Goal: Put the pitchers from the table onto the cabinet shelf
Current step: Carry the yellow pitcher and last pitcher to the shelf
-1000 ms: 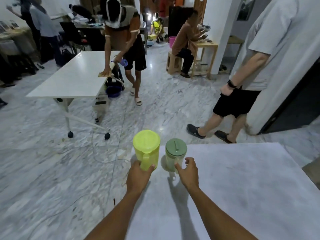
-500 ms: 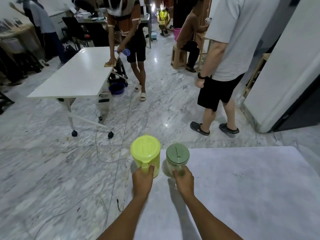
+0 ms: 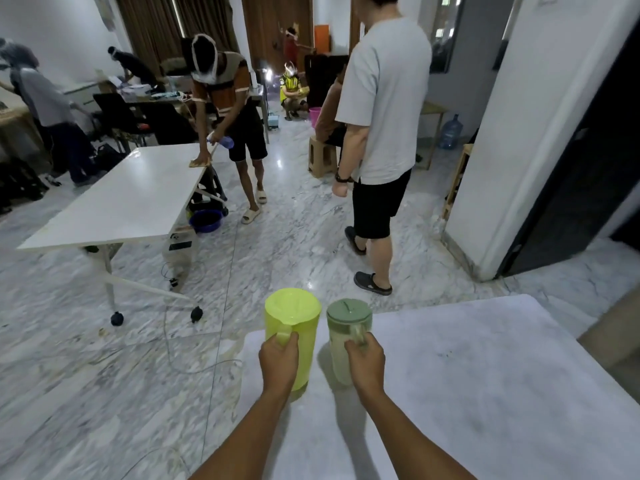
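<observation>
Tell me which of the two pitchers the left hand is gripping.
The yellow pitcher, gripped by its handle in the left hand. The right hand grips the other, a clear pitcher with a green lid.

Your left grip (image 3: 279,362) closes on a bright yellow-green pitcher (image 3: 294,327) with a lid of the same colour. Your right grip (image 3: 365,362) closes on a pale, translucent pitcher (image 3: 341,344) topped by a muted sage-green lid (image 3: 349,310). The counter (image 3: 485,393) is white with faint grey smudges. The floor (image 3: 86,375) is white marble veined in grey. Farther off stands a glossy white table (image 3: 131,199), with a blue basin (image 3: 205,220) beneath it.
</observation>
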